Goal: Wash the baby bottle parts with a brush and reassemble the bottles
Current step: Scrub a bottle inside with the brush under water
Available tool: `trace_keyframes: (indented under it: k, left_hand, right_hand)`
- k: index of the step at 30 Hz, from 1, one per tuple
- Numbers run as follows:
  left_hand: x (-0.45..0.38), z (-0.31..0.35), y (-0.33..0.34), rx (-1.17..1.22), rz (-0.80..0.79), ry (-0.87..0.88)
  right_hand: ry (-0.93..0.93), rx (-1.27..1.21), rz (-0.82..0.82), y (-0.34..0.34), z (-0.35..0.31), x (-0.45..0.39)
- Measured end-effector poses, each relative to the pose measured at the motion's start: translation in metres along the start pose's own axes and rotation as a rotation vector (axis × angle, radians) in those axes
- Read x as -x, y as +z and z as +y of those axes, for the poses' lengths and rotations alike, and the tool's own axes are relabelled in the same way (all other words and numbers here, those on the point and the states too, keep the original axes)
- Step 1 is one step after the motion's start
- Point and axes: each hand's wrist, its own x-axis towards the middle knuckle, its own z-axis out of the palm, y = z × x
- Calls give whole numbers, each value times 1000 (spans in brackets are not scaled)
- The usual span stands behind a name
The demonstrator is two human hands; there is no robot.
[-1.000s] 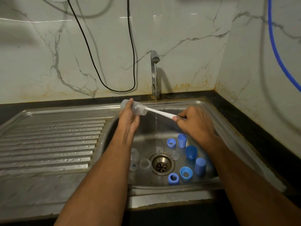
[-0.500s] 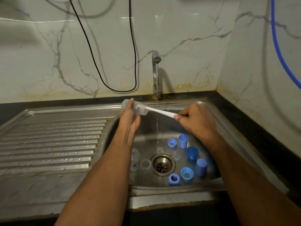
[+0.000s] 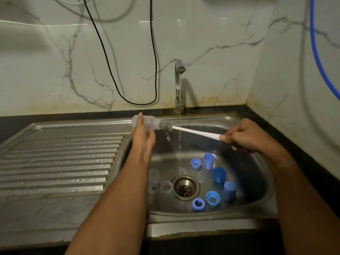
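Steel sink [image 3: 257,181] in black counter [image 3: 287,137] below marble wall [image 3: 211,34].

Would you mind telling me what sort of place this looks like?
Most likely a home kitchen sink area: a steel sink with a ribbed draining board, a running tap, and a marble-patterned tiled wall behind.

Pretty dim and murky overall, with the light coming from somewhere above and in front, so the tap [image 3: 179,83] throws a soft shadow on the wall to its right and bright streaks of glare sit on the glossy tiles up and to its left. The sink [image 3: 244,124] rim right of the tap catches a shine, the counter edges bow from wide-angle distortion, and the near forearms look soft and blurry.
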Motion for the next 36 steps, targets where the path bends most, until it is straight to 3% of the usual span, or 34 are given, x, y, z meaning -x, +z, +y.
trace_keyframes:
  k: [7,12,19,26,36]
  left_hand:
    - [-1,-5,-1,-49,65,58]
    - [-1,-13,-1,-167,161,93]
    - [5,-24,3,-257,99,176]
    - [2,-18,-1,-209,114,259]
    - [5,-21,3,-194,0,256]
  right_hand:
    - [73,-62,19,6,1,-6]
    - [-177,70,-57,37,-26,0]
    - [-171,68,-111,62,-50,14]
    - [-116,-145,-230,46,-54,25]
    - [-83,-189,-186,45,-53,24]
